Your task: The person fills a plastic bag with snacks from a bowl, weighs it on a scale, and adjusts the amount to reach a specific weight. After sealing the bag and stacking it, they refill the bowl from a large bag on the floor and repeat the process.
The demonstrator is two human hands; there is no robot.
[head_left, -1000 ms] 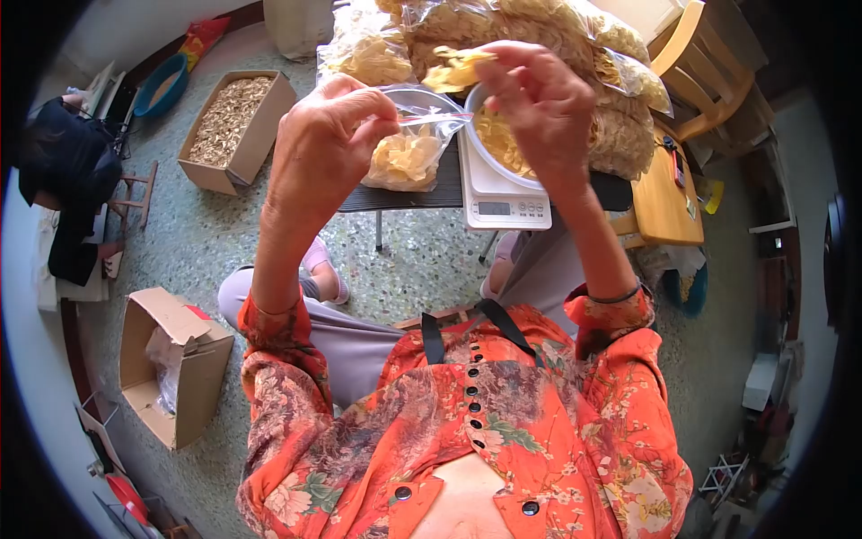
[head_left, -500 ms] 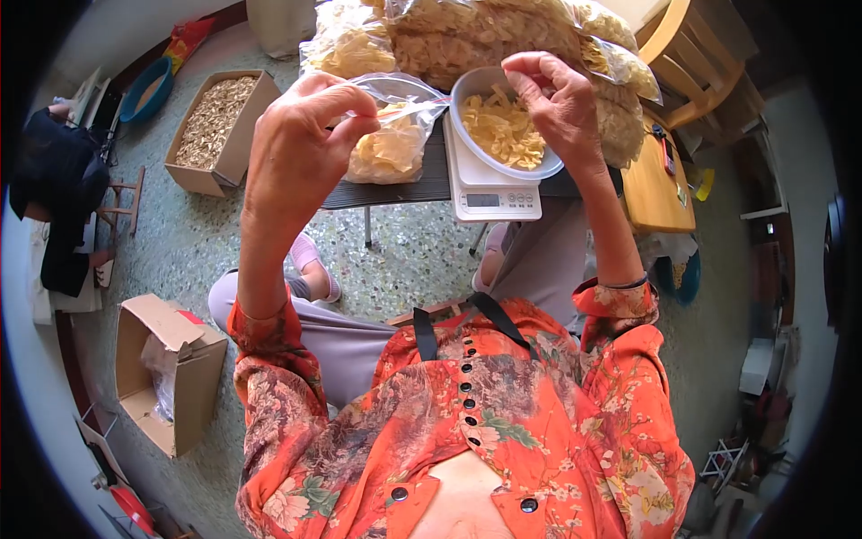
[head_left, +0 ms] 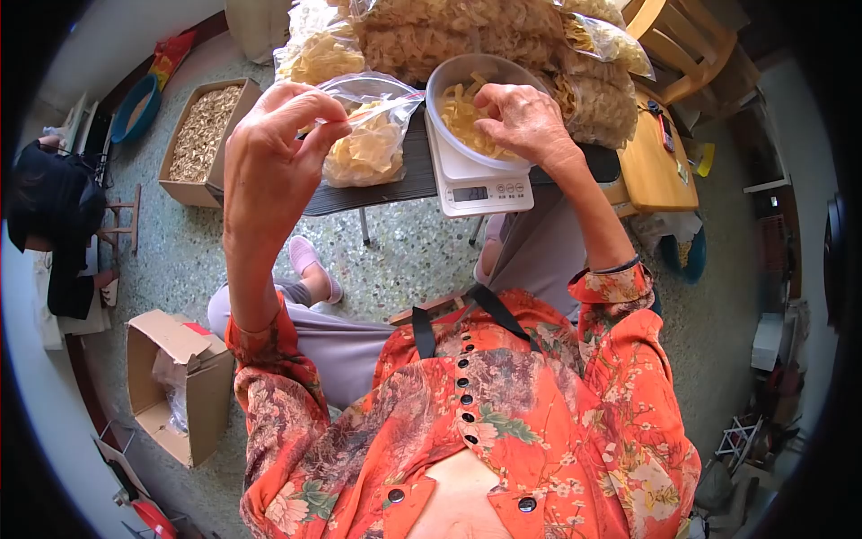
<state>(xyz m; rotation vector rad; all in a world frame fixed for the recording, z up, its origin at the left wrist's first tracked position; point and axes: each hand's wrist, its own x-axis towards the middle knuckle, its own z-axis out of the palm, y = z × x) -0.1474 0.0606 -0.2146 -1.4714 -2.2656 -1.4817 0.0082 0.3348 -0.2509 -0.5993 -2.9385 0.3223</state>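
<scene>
My left hand [head_left: 278, 153] pinches the top edge of a clear zip bag [head_left: 368, 148], which bulges with pale yellow dried slices. Over the round white plastic bowl [head_left: 433, 101], my right hand [head_left: 528, 126] reaches in with curled fingers; its fingertips are partly hidden, so what they grip does not show. Thin yellow dried slices [head_left: 462, 112] lie inside the bowl. Under it stands a white kitchen scale [head_left: 485, 196] with its display lit, on a dark narrow table [head_left: 359, 196].
Large filled bags [head_left: 431, 45] are piled behind the bowl. To the left are a cardboard box of dried pieces [head_left: 205, 135], an open carton [head_left: 180, 386] and a seated person [head_left: 58, 198]. A wooden chair [head_left: 682, 40] and a wooden stool [head_left: 660, 171] stand at right.
My right hand has lowered from above the bowl's rim into it. The scale's display now shows digits. My left hand still holds the bag's edge. The whole view has shifted slightly.
</scene>
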